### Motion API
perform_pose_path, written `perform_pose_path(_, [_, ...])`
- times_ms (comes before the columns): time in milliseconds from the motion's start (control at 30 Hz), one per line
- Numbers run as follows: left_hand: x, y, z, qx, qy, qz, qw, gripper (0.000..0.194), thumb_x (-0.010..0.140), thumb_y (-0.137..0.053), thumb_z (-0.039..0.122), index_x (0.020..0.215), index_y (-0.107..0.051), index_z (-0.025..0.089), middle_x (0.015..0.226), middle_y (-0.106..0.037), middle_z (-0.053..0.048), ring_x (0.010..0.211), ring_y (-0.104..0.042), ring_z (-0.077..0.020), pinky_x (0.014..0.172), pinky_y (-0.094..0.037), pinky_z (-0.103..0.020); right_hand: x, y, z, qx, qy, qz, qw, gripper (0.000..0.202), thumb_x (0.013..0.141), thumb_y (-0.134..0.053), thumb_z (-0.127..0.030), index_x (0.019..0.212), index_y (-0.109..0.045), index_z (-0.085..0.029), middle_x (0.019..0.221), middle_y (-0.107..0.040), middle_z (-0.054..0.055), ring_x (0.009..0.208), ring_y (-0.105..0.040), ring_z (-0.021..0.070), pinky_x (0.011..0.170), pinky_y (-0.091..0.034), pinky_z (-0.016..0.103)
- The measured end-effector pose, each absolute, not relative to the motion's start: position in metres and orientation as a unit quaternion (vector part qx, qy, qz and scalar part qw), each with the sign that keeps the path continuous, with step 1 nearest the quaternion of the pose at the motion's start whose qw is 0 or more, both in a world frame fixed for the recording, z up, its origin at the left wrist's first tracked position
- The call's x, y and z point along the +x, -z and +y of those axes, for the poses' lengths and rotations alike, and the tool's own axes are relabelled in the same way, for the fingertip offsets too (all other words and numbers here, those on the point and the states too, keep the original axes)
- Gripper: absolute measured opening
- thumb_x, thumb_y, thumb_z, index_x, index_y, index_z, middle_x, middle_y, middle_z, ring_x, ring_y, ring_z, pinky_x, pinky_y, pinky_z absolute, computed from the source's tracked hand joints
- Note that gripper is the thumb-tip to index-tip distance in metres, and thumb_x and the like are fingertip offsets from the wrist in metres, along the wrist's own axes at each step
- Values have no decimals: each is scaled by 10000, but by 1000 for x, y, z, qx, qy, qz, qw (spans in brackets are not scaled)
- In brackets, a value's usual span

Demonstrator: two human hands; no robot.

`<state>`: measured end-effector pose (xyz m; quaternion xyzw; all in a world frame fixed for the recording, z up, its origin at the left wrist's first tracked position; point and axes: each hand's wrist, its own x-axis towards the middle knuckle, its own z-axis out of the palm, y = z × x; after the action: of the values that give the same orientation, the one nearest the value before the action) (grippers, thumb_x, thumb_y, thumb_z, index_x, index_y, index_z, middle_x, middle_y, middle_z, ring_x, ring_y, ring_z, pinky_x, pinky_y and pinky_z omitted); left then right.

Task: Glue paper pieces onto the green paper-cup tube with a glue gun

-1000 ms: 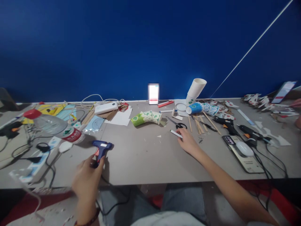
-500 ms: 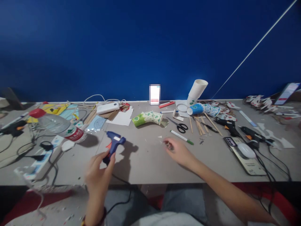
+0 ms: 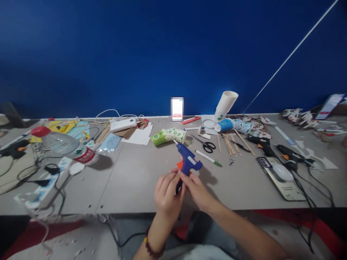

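A blue hot glue gun (image 3: 187,160) with an orange trigger is held up over the middle of the table, its nozzle pointing away to the upper left. Around the lower part of its handle my left hand (image 3: 168,189) is closed. My right hand (image 3: 199,191) meets it from the other side, fingers closed on the handle too; the two hands touch and partly hide the grip. Just beyond the nozzle lies a green and white chain of nested paper cups (image 3: 168,137). Black-handled scissors (image 3: 208,146) and a green-tipped marker (image 3: 208,158) lie right of the gun.
On the left are a plastic bottle (image 3: 67,146) and a power strip (image 3: 51,184) with cables. A stack of white cups (image 3: 227,104) leans at the back, beside a blue cup chain (image 3: 234,125). Wooden sticks (image 3: 230,144), black glue guns (image 3: 294,155) and a phone (image 3: 280,180) lie right.
My left hand has carried the glue gun from the left to the middle. My right hand, earlier over the table by itself, has come back toward me and closed on the gun's handle.
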<state>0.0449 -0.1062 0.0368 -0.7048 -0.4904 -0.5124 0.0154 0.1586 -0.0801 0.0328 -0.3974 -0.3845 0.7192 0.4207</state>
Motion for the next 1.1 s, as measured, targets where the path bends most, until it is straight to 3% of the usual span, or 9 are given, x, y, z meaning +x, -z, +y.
perform_pose_path(167, [42,-42,-104,-773,466,-427,-66,497,835,-574,132,1305,-485,263,1138,-675,-129,1053,-645,-278,852,-568,-467,171,-28,-73,-420,-692,-342,478,359,760,-697,-474,990,-702,-199,996,-722,75,1037,-642,252,965,-474,405])
perform_pose_path(233, [28,-47,-91,-778,474,-402,-90,390,832,-561,117,1204,-552,236,1092,-683,-106,1011,-648,-243,844,-558,-419,179,-30,-67,-400,-683,-346,503,375,749,-696,-443,1031,-681,-197,971,-723,74,977,-661,249,898,-505,407])
perform_pose_path(333, [-5,-51,-47,-744,460,-482,-47,215,863,-558,211,1072,-604,196,1001,-673,-88,987,-624,-231,884,-511,-412,196,-37,-56,-385,-664,-371,524,413,759,-674,-404,1102,-627,-179,903,-718,73,857,-676,242,758,-538,394])
perform_pose_path(400, [-28,-48,-7,-725,422,-543,-38,318,845,-592,309,1138,-583,185,1135,-621,-126,1106,-570,-267,967,-459,-443,207,-43,-48,-388,-633,-401,537,421,771,-664,-362,1143,-584,-182,840,-708,55,801,-668,228,688,-534,365])
perform_pose_path(500, [-55,-33,48,-714,361,-597,-58,650,695,-744,399,1254,-520,155,1343,-489,-195,1284,-425,-369,1066,-342,-519,218,-49,-34,-397,-602,-430,543,418,755,-653,-305,1144,-542,-197,736,-677,17,680,-638,203,584,-510,327])
perform_pose_path(633, [-68,-7,81,-676,334,-641,-146,787,638,-777,488,1290,-492,152,1257,-563,-189,1212,-490,-385,1031,-365,-522,218,-48,-13,-378,-629,-435,523,379,700,-598,-296,1063,-542,-202,671,-633,-6,562,-600,177,455,-444,279])
perform_pose_path(833, [-65,8,78,-579,466,-602,-291,597,612,-797,448,1096,-571,181,1060,-653,-110,1013,-612,-291,918,-474,-474,215,-30,-1,-365,-658,-422,505,324,689,-623,-366,964,-537,-217,601,-583,-46,410,-526,128,389,-376,251])
perform_pose_path(1000, [-68,3,83,-444,640,-475,-410,582,610,-786,413,1101,-532,229,1121,-652,-71,1036,-629,-231,923,-486,-423,223,-21,-4,-363,-665,-389,524,272,760,-620,-448,891,-534,-226,518,-533,-73,331,-471,109,351,-300,233])
perform_pose_path(1100, [-72,-4,84,-401,670,-420,-463,574,616,-760,468,1106,-545,258,1228,-622,-74,1123,-597,-236,956,-478,-425,226,-20,-4,-350,-671,-383,530,255,778,-604,-448,886,-537,-227,515,-523,-76,325,-458,100,352,-284,230])
